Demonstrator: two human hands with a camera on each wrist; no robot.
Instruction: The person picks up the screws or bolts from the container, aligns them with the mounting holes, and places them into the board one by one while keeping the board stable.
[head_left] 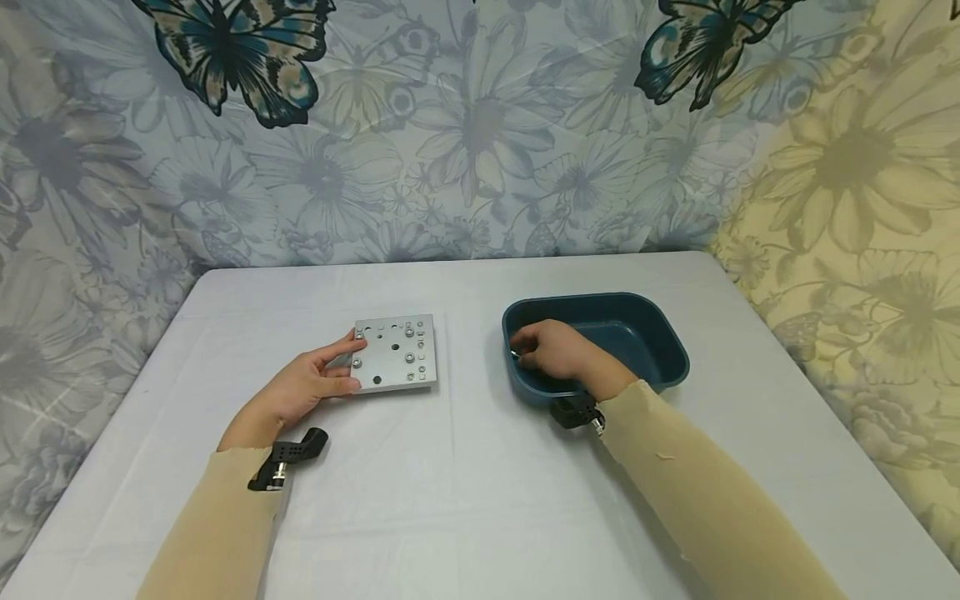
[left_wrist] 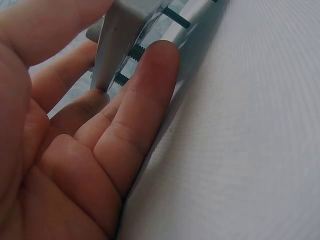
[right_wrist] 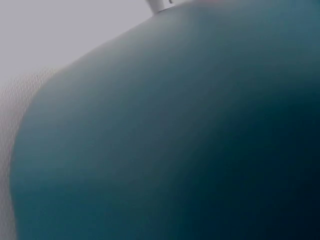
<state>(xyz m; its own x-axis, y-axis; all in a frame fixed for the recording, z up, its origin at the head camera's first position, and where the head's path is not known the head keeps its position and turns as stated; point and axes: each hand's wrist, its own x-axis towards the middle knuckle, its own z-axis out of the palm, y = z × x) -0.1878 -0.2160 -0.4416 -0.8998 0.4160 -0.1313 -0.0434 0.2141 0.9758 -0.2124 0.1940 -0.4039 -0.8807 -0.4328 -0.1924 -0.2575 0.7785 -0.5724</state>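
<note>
A flat silver metal plate [head_left: 386, 367] with several holes and screws is tilted up a little at the left middle of the table. My left hand [head_left: 311, 383] grips its left edge, thumb and fingers on either side. Threaded screw ends [left_wrist: 136, 52] stick out of the plate's underside in the left wrist view. Over the left end of a dark blue plastic bin [head_left: 637, 333], my right hand [head_left: 558, 354] reaches inside with curled fingers. A small shiny metal piece [head_left: 514, 355] shows at its fingertips, too small to identify. The bin wall fills the right wrist view.
A white cloth covers the table [head_left: 465, 500]. Behind it and to the right hangs patterned fabric [head_left: 480, 167] with flowers and butterflies. Black wrist camera mounts [head_left: 296, 450] sit on both forearms, the right one close to the bin's front rim.
</note>
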